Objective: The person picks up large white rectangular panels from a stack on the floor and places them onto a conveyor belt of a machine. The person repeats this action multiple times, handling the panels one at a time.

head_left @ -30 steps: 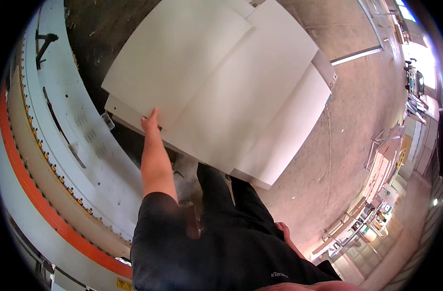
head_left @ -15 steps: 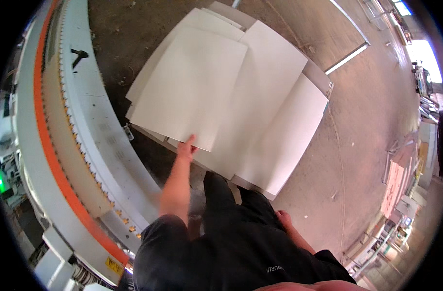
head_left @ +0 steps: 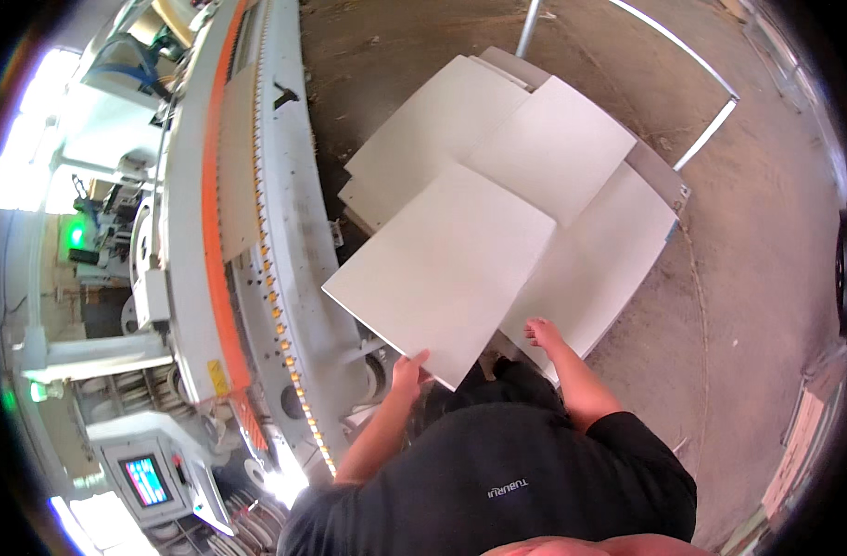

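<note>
My left hand [head_left: 410,372] grips the near edge of a flat white panel [head_left: 442,269], thumb on top and fingers hidden beneath. The panel is pulled toward my body and lies across the other white panels [head_left: 558,139] of the stack, its near corner in front of my waist. My right hand [head_left: 539,332] hovers just right of the held panel, above another white panel [head_left: 599,264]. Its fingers are partly curled and apart, with nothing in them.
Along the left runs a long grey machine [head_left: 298,185] with an orange strip and a row of small yellow parts. A control screen [head_left: 146,480] stands at the lower left. Beyond the stack, a white metal frame [head_left: 706,134] rests on the brown floor [head_left: 738,213].
My left hand has drawn the top panel toward me, off the far part of the stack. My right hand has risen from beside my body to the panel's right side. The view has turned left.
</note>
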Demonstrator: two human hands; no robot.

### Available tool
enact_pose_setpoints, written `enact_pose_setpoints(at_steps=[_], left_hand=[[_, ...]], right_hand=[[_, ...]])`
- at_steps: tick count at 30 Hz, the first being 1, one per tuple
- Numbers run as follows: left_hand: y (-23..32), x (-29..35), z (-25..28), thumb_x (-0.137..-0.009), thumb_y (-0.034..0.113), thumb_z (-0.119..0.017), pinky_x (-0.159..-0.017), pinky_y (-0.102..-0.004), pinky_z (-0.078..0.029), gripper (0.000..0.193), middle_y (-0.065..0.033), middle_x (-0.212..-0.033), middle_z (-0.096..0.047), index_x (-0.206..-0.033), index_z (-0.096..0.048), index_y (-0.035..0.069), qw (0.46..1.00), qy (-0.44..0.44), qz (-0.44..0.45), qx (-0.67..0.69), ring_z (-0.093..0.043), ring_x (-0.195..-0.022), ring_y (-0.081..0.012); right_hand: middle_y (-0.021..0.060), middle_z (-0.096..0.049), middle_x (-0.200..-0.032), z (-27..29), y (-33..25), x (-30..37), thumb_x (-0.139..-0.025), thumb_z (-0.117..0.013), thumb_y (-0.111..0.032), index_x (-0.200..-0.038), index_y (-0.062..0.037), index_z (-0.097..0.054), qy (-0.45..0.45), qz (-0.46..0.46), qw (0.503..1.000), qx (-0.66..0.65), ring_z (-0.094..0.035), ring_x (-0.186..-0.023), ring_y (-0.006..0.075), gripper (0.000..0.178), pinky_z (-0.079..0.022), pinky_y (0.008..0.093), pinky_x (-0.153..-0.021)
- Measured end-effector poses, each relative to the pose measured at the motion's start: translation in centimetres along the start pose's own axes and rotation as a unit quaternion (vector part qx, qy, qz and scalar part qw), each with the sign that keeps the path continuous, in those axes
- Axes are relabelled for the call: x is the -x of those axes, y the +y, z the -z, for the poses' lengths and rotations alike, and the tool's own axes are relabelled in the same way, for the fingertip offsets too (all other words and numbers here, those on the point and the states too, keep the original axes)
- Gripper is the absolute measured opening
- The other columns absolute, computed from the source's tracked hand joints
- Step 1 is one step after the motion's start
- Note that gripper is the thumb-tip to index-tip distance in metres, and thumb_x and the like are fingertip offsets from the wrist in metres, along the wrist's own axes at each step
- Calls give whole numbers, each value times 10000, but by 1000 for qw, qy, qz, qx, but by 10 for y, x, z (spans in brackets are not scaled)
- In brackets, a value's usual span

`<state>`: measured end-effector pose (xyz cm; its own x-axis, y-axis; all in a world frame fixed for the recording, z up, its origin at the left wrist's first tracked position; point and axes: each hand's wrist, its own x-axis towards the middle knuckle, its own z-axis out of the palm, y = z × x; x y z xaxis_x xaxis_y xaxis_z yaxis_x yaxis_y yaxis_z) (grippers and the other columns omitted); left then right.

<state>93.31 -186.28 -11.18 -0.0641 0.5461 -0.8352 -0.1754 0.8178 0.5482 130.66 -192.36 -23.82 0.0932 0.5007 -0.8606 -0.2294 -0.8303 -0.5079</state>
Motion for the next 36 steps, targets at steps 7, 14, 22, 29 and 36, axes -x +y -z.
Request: enact_pose_setpoints(at_steps=[7, 14, 22, 29, 36], left_hand=[[-39, 140, 61, -951, 253, -691, -671, -348, -538, 268, -73, -945, -669, -1076, -617, 28, 983, 154, -27, 99, -662, -799, -189], [-80, 161, 82, -969, 311, -662, -546, -359, -377, 411, -3, -651, -463, -723, -469, 44, 909, 391, -146, 12, -415, -600, -115], [-118, 205, 135, -956, 348, -659, -571, -368, -401, 448, -34, -623, -474, -701, -500, 15, 872, 452, -176, -66, -441, -601, -127], [-227, 242, 226, -997, 347, -586, -531, -279, -376, 408, 45, -642, -516, -716, -604, 51, 840, 450, -212, 217, -448, -567, -81], [-337, 270, 299, -940, 363, -578, -658, -363, -472, 411, -56, -793, -644, -893, -703, -26, 766, 488, -156, 388, -555, -694, -171]], right_hand=[[127, -603, -1273, -66, 34, -4, -992, -548, -509, -1340, -97, -528, -87, -178, 976, -95, -611, -1115, 285, 540, -527, 496, -910], [94, -637, -1124, -107, 94, 18, -963, -692, -345, -1172, -94, -574, -88, -246, 947, -188, -641, -1023, 278, 347, -556, 505, -936], [64, -647, -1058, -116, 123, 33, -963, -690, -372, -1166, -112, -600, -138, -210, 956, -153, -645, -959, 261, 342, -572, 470, -871], [56, -682, -1040, -148, 77, 168, -952, -710, -354, -1111, -101, -619, -149, -99, 984, 23, -675, -915, 188, 313, -554, 336, -656], [38, -684, -1082, -214, 97, 230, -959, -697, -311, -1154, -114, -589, -255, -39, 956, 142, -667, -944, 183, 297, -542, 315, -669]])
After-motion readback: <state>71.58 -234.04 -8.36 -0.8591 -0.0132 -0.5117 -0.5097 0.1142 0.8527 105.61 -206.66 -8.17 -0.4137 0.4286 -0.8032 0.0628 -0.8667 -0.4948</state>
